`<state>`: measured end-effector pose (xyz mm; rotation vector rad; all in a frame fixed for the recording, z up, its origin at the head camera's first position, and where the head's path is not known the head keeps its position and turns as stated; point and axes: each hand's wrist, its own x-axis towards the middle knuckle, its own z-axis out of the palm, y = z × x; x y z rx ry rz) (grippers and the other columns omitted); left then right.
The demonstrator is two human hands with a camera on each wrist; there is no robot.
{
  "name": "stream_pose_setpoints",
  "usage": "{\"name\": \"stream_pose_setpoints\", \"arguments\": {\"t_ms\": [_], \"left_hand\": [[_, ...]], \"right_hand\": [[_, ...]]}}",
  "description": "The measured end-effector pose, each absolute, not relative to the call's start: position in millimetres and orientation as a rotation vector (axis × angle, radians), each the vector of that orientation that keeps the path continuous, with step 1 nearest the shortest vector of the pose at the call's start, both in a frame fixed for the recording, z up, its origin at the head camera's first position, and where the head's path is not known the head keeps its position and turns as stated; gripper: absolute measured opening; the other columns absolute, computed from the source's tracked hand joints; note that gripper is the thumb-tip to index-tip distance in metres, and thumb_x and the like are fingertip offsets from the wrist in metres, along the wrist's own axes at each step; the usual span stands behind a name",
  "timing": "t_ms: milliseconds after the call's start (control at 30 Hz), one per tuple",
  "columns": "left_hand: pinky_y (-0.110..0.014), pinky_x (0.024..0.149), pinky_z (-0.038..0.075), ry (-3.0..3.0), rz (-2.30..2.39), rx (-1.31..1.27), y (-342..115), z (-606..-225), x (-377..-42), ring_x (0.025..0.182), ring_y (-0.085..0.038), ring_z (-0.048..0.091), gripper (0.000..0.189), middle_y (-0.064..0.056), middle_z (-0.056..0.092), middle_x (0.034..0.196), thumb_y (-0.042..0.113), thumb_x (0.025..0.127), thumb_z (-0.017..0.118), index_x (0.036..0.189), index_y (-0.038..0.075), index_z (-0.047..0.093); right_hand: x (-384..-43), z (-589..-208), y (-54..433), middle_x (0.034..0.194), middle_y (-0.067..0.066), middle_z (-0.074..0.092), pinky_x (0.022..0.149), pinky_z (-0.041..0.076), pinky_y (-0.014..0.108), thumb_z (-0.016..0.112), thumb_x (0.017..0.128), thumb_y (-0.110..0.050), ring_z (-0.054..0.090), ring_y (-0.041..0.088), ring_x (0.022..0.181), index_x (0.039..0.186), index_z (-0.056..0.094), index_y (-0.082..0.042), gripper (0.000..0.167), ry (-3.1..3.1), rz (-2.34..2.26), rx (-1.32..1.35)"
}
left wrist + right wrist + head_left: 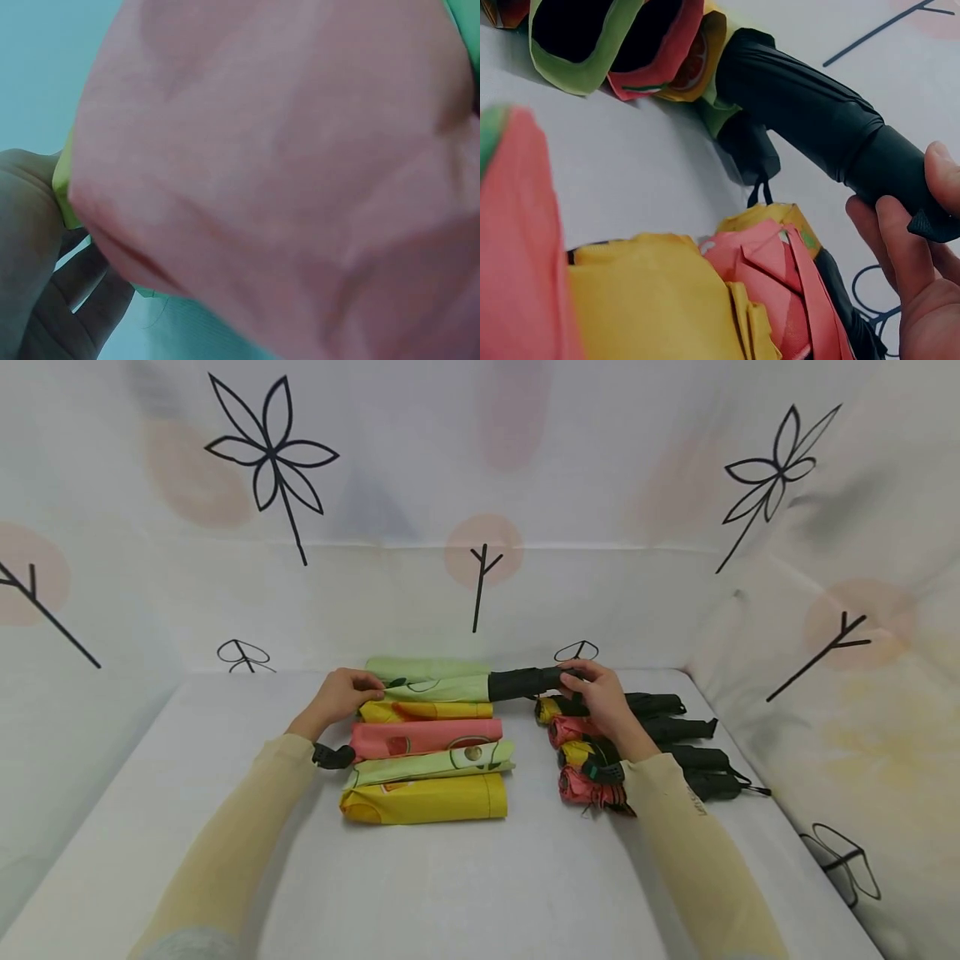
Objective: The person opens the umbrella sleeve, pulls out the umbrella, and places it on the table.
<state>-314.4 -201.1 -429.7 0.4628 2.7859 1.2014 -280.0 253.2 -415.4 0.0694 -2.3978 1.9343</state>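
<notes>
A folded umbrella [525,682] with a black handle end sits partly inside a light green avocado-print umbrella sleeve [450,690]. My right hand [602,693] grips the black end; in the right wrist view, thumb and fingers [896,232] wrap round it. At the sleeve's left end, my left hand [341,697] pinches the green fabric. The left wrist view is mostly blocked by pink fabric [277,150], with part of the left hand [45,262] at its edge. In the right wrist view, a second black handle [750,146] with a strap loop pokes out below the held umbrella.
Yellow [427,799], green [427,763] and pink [423,739] sleeves lie in a row in front, with another yellow sleeve [427,712] behind. Several folded umbrellas [675,729] with black ends lie to the right. A printed cloth [420,602] backs the white table [465,893].
</notes>
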Motion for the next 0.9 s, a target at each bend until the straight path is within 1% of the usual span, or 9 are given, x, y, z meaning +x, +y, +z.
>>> {"name": "stream_pose_setpoints", "arguments": {"t_ms": [133, 400, 567, 667, 800, 900], "left_hand": [[-0.044, 0.084, 0.052, 2.791, 1.199, 0.471, -201.3, -430.3, -314.7, 0.098, -0.029, 0.064, 0.016, -0.01, 0.072, 0.105, 0.019, 0.095, 0.07, 0.105, 0.007, 0.075], [-0.042, 0.082, 0.052, 2.794, 1.205, 0.462, -200.7, -427.5, -313.5, 0.095, -0.027, 0.064, 0.015, -0.01, 0.072, 0.104, 0.018, 0.096, 0.07, 0.104, 0.007, 0.076], [-0.04, 0.08, 0.052, 2.811, 1.203, 0.474, -200.4, -424.5, -312.2, 0.094, -0.028, 0.064, 0.016, -0.011, 0.072, 0.104, 0.018, 0.095, 0.07, 0.104, 0.006, 0.076], [-0.039, 0.078, 0.052, 2.811, 1.205, 0.457, -200.7, -423.7, -311.3, 0.094, -0.027, 0.064, 0.015, -0.011, 0.072, 0.104, 0.018, 0.095, 0.071, 0.104, 0.007, 0.076], [-0.037, 0.076, 0.052, 2.808, 1.204, 0.451, -201.5, -423.9, -311.0, 0.092, -0.026, 0.064, 0.015, -0.011, 0.072, 0.104, 0.018, 0.095, 0.07, 0.104, 0.007, 0.076], [-0.036, 0.074, 0.052, 2.803, 1.206, 0.454, -201.5, -423.6, -310.3, 0.089, -0.026, 0.063, 0.015, -0.011, 0.072, 0.103, 0.018, 0.095, 0.07, 0.104, 0.007, 0.075]], "right_hand": [[-278.8, -415.5, 256.0, 0.11, 0.003, 0.063, 0.067, 0.05, 0.025, 0.065, 0.099, -0.021, 0.065, 0.012, 0.078, 0.119, 0.066, -0.009, 0.024, -2.358, 1.962, 0.073], [-278.4, -414.0, 264.9, 0.116, 0.004, 0.06, 0.074, 0.054, 0.021, 0.064, 0.099, -0.017, 0.067, 0.009, 0.086, 0.12, 0.064, -0.005, 0.024, -2.277, 2.065, 0.064], [-275.4, -412.4, 270.1, 0.118, 0.005, 0.057, 0.081, 0.055, 0.023, 0.062, 0.1, -0.013, 0.065, 0.011, 0.095, 0.123, 0.06, 0.0, 0.026, -2.194, 2.175, 0.084], [-273.3, -412.3, 273.1, 0.117, 0.004, 0.057, 0.081, 0.055, 0.023, 0.063, 0.099, -0.011, 0.064, 0.012, 0.097, 0.123, 0.059, 0.002, 0.027, -2.142, 2.236, 0.085], [-271.1, -412.9, 277.3, 0.115, 0.004, 0.058, 0.08, 0.055, 0.023, 0.062, 0.099, -0.009, 0.065, 0.012, 0.096, 0.125, 0.056, 0.006, 0.03, -2.067, 2.295, 0.079], [-269.6, -412.7, 280.9, 0.113, 0.004, 0.059, 0.079, 0.055, 0.022, 0.06, 0.1, -0.007, 0.066, 0.012, 0.095, 0.123, 0.059, 0.005, 0.026, -2.007, 2.331, 0.073]]}}
